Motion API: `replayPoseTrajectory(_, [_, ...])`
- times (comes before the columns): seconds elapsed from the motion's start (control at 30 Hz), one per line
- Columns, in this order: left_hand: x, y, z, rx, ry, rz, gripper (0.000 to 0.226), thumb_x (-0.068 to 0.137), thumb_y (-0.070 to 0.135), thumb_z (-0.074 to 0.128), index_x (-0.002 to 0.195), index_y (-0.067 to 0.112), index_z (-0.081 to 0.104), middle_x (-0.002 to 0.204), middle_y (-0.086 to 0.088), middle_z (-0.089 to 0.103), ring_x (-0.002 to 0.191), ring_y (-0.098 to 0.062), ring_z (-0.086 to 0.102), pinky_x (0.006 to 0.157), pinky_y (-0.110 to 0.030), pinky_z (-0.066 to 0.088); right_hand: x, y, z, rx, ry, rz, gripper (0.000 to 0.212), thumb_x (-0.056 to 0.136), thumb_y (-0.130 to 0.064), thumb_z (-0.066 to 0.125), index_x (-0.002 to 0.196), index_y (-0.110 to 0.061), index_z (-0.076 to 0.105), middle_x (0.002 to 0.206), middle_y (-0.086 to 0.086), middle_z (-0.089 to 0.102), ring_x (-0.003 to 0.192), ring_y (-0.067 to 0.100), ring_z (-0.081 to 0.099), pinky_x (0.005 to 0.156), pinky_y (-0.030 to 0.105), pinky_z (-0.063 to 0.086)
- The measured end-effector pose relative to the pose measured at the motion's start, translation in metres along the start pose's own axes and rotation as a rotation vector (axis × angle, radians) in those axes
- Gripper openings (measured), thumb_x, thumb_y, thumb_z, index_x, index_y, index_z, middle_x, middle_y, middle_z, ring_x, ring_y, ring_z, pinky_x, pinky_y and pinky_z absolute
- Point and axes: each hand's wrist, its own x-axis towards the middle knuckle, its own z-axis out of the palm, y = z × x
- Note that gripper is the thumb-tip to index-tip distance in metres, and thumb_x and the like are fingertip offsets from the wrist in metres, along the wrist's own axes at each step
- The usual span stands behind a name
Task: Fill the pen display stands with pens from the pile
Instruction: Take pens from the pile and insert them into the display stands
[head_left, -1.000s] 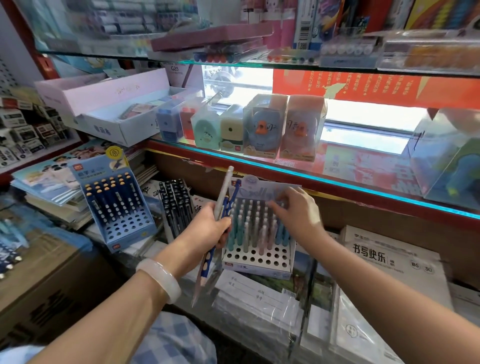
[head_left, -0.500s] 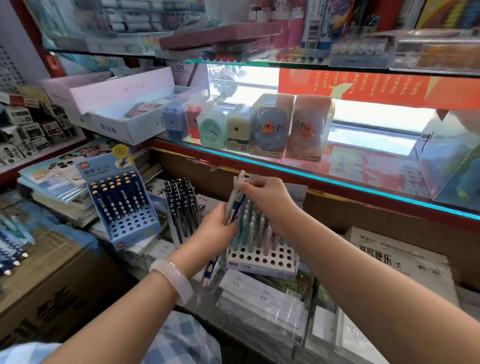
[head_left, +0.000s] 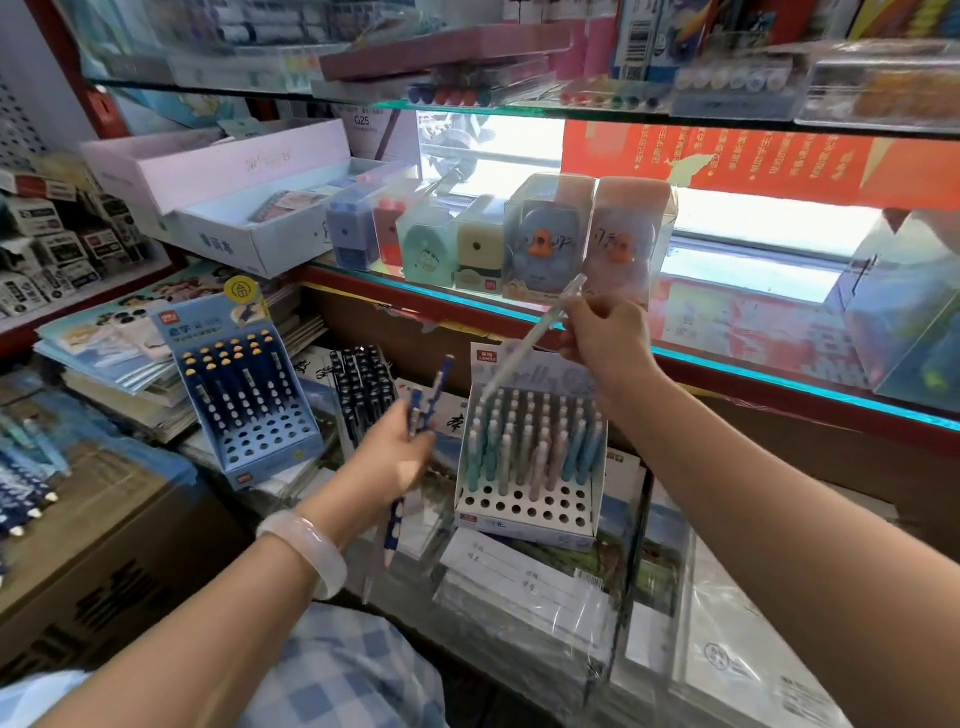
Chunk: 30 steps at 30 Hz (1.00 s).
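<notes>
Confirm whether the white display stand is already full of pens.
No: the white display stand has two front rows of bare holes below its pastel pens.

"g25" stands on a white box (head_left: 370, 136) at the back of the glass shelf. the far red banner (head_left: 753, 161) carries chinese characters, too blurred to read. the small red logos on the white pen stand (head_left: 524, 519) and the blue pen stand (head_left: 249, 415) are unreadable.

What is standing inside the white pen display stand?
Pastel pens fill the back rows of the white stand; its two front rows are empty holes. Their lower ends are hidden.
</notes>
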Motion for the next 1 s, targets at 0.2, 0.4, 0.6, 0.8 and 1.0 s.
replayPoseTrajectory(0.2, [0.009,0.004,-0.017,-0.351,0.162,0.007,0.020,0.098,0.003,0.035,0.084,0.016,0.042,0.065,-0.004,0.041,0.050,-0.013,0.037,0.042,-0.022,0.030,-0.014,0.036,-0.006,-0.295,-0.146,-0.277,0.005,0.093,-0.020,0.055,0.089,-0.017,0.056,0.078,0.002,0.066,0.066,0.011,0.066,0.065,0.025,0.057])
replayPoseTrajectory(0.4, [0.007,-0.001,-0.016,-0.404,0.142,0.021,0.019,0.098,0.003,0.036,0.086,0.015,0.044,0.065,-0.003,0.042,0.049,-0.012,0.037,0.040,-0.019,0.030,-0.020,0.056,-0.010,-0.498,-0.227,-0.360,0.010,0.090,-0.022,0.058,0.081,-0.016,0.058,0.073,0.005,0.067,0.068,0.020,0.066,0.067,0.038,0.058])
replayPoseTrajectory(0.6, [0.007,-0.002,-0.012,-0.443,0.151,-0.009,0.020,0.098,0.003,0.037,0.087,0.016,0.046,0.066,-0.004,0.044,0.051,-0.013,0.040,0.044,-0.022,0.034,-0.022,0.077,-0.014,-0.706,-0.282,-0.374,0.010,0.091,-0.021,0.059,0.090,-0.013,0.062,0.078,-0.001,0.064,0.072,0.016,0.062,0.069,0.030,0.054])
replayPoseTrajectory(0.8, [0.007,-0.003,-0.009,-0.454,0.140,-0.023,0.018,0.098,0.003,0.037,0.089,0.017,0.047,0.066,-0.003,0.046,0.052,-0.013,0.042,0.045,-0.023,0.035,-0.020,0.087,-0.013,-0.765,-0.274,-0.445,0.014,0.090,-0.022,0.060,0.096,-0.013,0.069,0.088,0.000,0.063,0.085,0.017,0.058,0.081,0.035,0.050])
replayPoseTrajectory(1.0, [0.006,-0.006,-0.010,-0.462,0.133,-0.021,0.018,0.097,0.003,0.037,0.089,0.016,0.047,0.066,-0.003,0.045,0.051,-0.012,0.041,0.039,-0.018,0.035,-0.022,0.093,-0.013,-0.715,-0.226,-0.480,0.014,0.089,-0.019,0.062,0.095,-0.011,0.071,0.086,-0.004,0.057,0.082,0.013,0.053,0.074,0.026,0.045])
